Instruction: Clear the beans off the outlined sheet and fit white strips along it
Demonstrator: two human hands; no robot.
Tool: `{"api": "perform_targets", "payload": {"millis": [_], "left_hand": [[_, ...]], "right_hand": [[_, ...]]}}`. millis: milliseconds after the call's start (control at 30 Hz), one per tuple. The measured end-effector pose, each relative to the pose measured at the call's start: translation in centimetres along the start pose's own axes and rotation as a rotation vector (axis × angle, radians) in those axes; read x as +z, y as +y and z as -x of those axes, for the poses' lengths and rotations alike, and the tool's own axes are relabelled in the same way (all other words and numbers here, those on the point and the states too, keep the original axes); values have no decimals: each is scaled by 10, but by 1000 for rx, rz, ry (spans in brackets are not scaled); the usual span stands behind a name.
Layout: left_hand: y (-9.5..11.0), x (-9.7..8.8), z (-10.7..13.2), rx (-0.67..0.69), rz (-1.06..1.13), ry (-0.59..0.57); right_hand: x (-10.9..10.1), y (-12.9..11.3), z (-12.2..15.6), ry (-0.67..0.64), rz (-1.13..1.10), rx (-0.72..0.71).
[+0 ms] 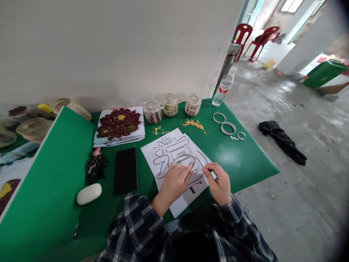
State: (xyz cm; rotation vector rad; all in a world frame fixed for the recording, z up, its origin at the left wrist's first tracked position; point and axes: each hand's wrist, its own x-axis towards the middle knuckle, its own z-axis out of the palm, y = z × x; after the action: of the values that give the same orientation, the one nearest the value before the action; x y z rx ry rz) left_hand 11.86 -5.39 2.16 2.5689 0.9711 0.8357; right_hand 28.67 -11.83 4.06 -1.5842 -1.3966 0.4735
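In my left hand is a thin roll of tape, gripped at its near edge and held over a sheet of paper. My right hand is closed in a pinch just right of the roll, with what looks like the loose end of the tape between thumb and fingertip. A short, thin strip seems to run between the two hands. Beneath them lies the white paper, printed with black outline drawings and slightly askew on the green table. My hands cover part of its lower half.
Behind the paper are yellow corn kernels and glass jars. More tape rolls and a water bottle stand right. Leftward are a black phone, a white oval object, a bean picture and a green panel.
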Motion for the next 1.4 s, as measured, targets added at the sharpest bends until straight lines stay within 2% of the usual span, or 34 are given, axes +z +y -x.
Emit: {"api": "perform_targets", "payload": {"millis": [200,300,600,1133,1400], "left_hand": [[-18,-18,0,-118,-174,88],[-22,-22,5,-162,-224,80],[-14,-7,20,-178,-388,-30],[-14,2,19,-256,-360,-166],[-15,-10,17,-347,-310,-133]], "right_hand": [[4,-1,-21,33,-7,33],[10,5,-27,10,-24,84],[29,37,-34,-152,61,224],[39,49,-38,-210,233,217],[39,36,-39,-296,257,205]]}}
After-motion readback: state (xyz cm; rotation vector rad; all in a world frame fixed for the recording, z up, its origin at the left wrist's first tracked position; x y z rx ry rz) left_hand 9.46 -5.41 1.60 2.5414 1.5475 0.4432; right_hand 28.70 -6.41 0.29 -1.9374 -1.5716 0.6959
